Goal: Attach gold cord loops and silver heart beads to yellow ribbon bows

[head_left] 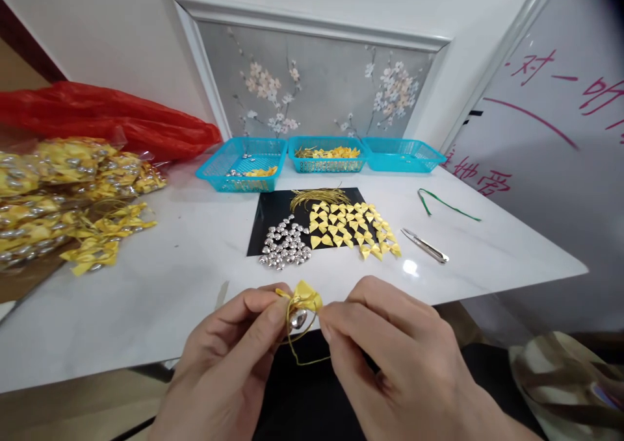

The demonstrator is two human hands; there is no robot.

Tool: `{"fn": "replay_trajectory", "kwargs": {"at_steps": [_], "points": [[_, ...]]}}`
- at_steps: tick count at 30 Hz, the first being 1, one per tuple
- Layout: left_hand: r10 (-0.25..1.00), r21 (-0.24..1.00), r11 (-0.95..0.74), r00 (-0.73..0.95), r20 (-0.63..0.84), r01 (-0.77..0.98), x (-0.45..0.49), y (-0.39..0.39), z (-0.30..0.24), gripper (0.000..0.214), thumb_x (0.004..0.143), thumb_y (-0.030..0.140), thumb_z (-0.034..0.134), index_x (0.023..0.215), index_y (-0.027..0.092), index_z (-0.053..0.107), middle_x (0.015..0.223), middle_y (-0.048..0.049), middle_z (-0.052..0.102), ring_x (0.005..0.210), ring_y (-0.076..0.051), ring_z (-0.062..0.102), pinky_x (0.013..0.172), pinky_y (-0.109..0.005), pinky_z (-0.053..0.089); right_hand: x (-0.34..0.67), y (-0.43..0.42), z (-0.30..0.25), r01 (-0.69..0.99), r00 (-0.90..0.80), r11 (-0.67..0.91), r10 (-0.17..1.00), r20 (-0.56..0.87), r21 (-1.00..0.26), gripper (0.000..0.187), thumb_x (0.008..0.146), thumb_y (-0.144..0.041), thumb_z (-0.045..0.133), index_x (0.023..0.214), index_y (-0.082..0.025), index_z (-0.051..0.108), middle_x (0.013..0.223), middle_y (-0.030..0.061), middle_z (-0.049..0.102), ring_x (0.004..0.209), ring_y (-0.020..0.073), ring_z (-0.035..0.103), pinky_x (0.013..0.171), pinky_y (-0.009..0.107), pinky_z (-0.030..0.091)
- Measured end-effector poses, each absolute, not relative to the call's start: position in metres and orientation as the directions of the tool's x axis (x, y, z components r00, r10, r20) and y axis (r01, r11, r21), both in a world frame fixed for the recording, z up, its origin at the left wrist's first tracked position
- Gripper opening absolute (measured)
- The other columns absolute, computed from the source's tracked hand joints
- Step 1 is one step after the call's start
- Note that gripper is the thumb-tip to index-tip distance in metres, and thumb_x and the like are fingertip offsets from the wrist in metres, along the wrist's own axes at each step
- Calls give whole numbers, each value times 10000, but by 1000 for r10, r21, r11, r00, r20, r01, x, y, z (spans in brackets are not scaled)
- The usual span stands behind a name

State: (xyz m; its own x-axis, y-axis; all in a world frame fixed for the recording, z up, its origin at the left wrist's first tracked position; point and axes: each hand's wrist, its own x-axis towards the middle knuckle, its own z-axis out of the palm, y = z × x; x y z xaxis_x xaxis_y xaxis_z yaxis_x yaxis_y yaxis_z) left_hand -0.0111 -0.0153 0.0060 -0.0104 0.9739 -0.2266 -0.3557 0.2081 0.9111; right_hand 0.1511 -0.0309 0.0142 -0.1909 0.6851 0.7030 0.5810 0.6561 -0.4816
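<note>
My left hand (pixel 234 356) and my right hand (pixel 390 356) meet just in front of the white table's near edge (pixel 146 311). Both pinch one small yellow ribbon bow (pixel 305 296) between fingertips. A silver heart bead (pixel 298 319) hangs under the bow on a thin gold cord (pixel 302 356) that loops down between my hands. On a black mat (pixel 268 217) lie a pile of silver heart beads (pixel 285 246), rows of yellow bows (pixel 351 228) and a bundle of gold cords (pixel 319 196).
Three blue baskets (pixel 244 165) stand at the back, two with bows or beads in them. Small metal snips (pixel 426 245) and a green wire (pixel 441 204) lie right. Bags of finished yellow pieces (pixel 58 194) and a red plastic bag (pixel 107 119) fill the left.
</note>
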Motion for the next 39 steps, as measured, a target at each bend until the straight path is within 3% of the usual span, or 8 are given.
{"fn": "replay_trajectory", "kwargs": {"at_steps": [6,14,21,31,39], "points": [[981,914,180,-2,-194,-363,-11,-17,7,184,685,356,897,676,226,767,809,25,728,766,-116,630,714,-129,571,152,-31,16,583,-224,665,683,695,-466,241,877,22,533,786,-57,741,649,19,478,550,120,436,487,261,382],[985,934,167,21,-169,-316,-13,-17,6,184,711,366,879,674,219,775,803,9,720,791,-122,641,725,-113,565,153,-30,14,579,-246,661,699,672,-476,242,883,27,524,762,-78,704,681,47,534,581,138,480,514,268,417],[976,921,219,89,-201,-321,-16,-18,4,168,760,367,841,699,229,766,744,13,679,743,-121,589,728,-132,563,153,-28,5,519,-220,620,762,610,-588,211,950,-58,482,901,-84,685,750,62,544,639,158,516,564,284,455],[970,906,241,113,-215,-348,-16,-18,3,144,781,341,835,714,232,769,746,20,696,760,-123,598,704,-145,538,154,-25,2,404,-195,588,804,562,-701,196,961,-39,489,917,-149,645,795,11,528,683,114,539,601,232,448],[958,859,285,146,-245,-426,-13,-21,4,165,777,313,841,679,220,746,694,32,674,682,-104,559,698,-165,513,157,-22,-7,416,-226,598,797,560,-685,203,982,-54,471,915,-199,596,794,-13,505,693,112,523,597,211,442]]}}
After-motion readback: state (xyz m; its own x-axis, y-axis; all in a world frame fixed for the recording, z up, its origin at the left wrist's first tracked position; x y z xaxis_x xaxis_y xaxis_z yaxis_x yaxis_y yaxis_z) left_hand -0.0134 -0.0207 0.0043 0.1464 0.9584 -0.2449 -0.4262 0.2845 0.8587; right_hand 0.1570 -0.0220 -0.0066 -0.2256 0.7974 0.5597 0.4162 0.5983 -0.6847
